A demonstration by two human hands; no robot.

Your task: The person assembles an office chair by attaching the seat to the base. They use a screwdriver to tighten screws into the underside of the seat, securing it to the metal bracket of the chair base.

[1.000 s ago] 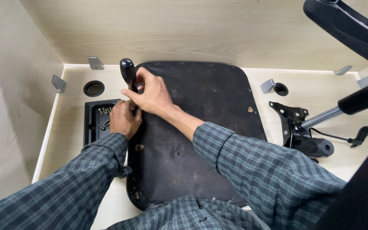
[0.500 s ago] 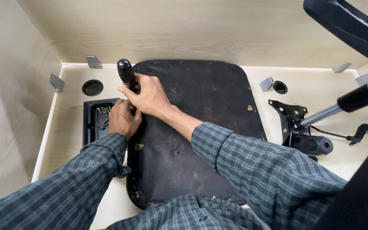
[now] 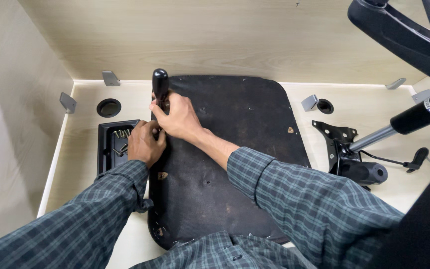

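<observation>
Both my hands at the left edge of one black seat pan, a screwdriver standing between them.

I count one seat pan (image 3: 235,154), one black-handled screwdriver (image 3: 160,85), one black tray (image 3: 109,149) of several screws, one chair mechanism (image 3: 354,157), and two desk grommet holes. My right hand (image 3: 177,118) is wrapped closed round the screwdriver below its handle; my left hand (image 3: 144,143) pinches near its tip, just beside the tray. Walls close the left and far sides; bare desk lies right of the pan.
</observation>
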